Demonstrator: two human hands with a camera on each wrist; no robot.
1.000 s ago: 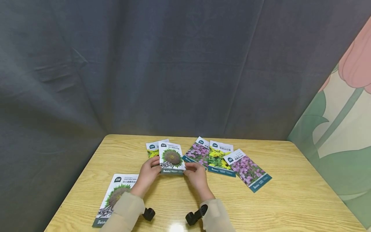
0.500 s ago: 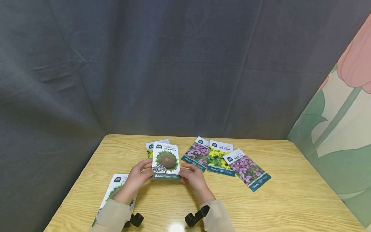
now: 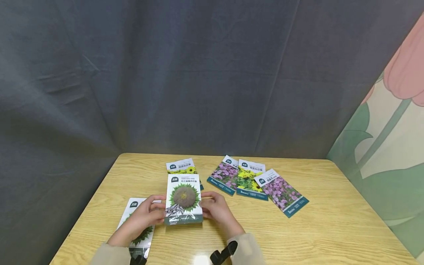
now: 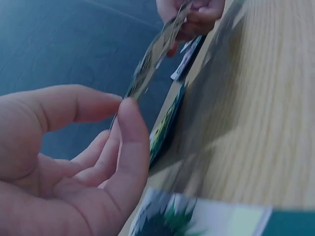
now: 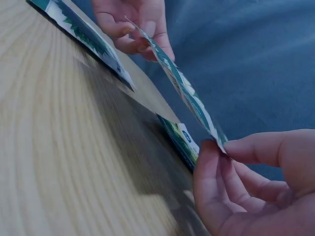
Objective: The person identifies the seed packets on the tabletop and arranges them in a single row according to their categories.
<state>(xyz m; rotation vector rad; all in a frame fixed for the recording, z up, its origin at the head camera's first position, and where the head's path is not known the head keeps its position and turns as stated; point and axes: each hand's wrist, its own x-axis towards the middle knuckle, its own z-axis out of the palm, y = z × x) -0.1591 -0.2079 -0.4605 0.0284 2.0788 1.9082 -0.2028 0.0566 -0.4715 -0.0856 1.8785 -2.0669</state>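
While both hands [image 3: 145,216] [image 3: 216,210] pinch the glossy packet [image 3: 184,199], it curves above grained wood [image 3: 298,243].

Desk [image 3: 331,209]: wood-grain top, smooth, one bright glare spot. Held packet [image 3: 184,198]: thin, glossy, paper or plastic film, can't tell; crinkly glints low down. Packet nearest left edge [image 3: 144,236]: glossy too. Curtain [image 3: 212,81] past back edge: matt cloth. Sleeve [image 3: 246,249]: matt cloth.
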